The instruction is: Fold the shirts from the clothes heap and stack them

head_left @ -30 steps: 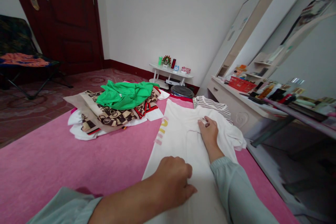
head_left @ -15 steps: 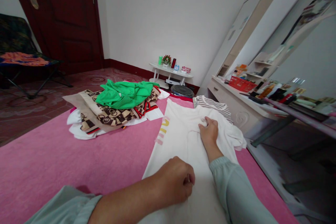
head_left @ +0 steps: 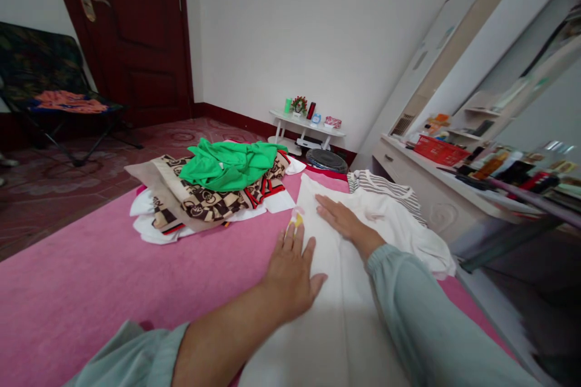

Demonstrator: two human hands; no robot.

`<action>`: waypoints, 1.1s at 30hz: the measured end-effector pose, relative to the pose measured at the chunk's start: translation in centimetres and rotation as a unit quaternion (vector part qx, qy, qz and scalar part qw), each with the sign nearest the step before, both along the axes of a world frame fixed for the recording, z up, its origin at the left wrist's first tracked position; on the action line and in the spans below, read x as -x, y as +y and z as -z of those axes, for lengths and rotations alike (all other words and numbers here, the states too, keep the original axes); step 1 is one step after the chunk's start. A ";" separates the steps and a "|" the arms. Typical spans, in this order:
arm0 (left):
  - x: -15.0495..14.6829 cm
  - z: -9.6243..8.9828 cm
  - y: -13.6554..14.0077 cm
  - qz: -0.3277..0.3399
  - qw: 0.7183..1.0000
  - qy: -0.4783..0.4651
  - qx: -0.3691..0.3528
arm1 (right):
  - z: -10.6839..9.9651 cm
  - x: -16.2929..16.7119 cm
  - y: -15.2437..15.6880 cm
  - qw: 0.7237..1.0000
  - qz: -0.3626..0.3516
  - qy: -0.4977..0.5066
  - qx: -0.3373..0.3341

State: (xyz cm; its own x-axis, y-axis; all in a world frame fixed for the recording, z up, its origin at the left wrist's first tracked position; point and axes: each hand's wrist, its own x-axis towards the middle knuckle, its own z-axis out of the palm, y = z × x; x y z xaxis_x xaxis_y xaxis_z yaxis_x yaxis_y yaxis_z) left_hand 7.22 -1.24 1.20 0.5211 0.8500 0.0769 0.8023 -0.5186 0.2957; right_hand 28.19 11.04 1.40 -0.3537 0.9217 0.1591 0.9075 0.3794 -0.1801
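A white garment [head_left: 327, 326] with a small coloured print lies spread on a pink bed cover [head_left: 218, 278], partly folded over along its length. My left hand [head_left: 293, 269] rests flat on its left side, fingers spread, and the fingertips cover part of the yellow and pink print. Farther up, my right hand [head_left: 342, 221] lies on the cloth with its fingers stretched towards the left edge. Neither hand grips anything. Bunched white fabric with a sleeve [head_left: 426, 251] lies to the right of my right hand.
Left of the garment is a clothes pile with a green garment [head_left: 231, 163] on top. A striped garment [head_left: 385, 187] lies beyond the white one. A dresser [head_left: 408, 175] with a red basket [head_left: 439, 150] stands at the right, a folding chair [head_left: 68, 97] far left.
My left hand has opened from a pinch and moved up and left onto the print. My right hand has shifted left and flattened. The view has turned slightly left.
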 end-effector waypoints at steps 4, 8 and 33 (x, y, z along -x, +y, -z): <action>0.1 -0.7 -0.2 0.004 1.000 -0.002 0.025 | 0.8 -1.8 3.8 0.988 0.140 -0.048 0.046; 0.2 -0.6 -0.1 0.004 0.999 -0.015 0.029 | -1.0 0.1 5.6 0.976 0.175 -0.116 0.052; 0.2 0.9 0.0 0.002 0.999 -0.018 -0.028 | 1.9 0.9 0.1 0.985 0.150 -0.067 0.054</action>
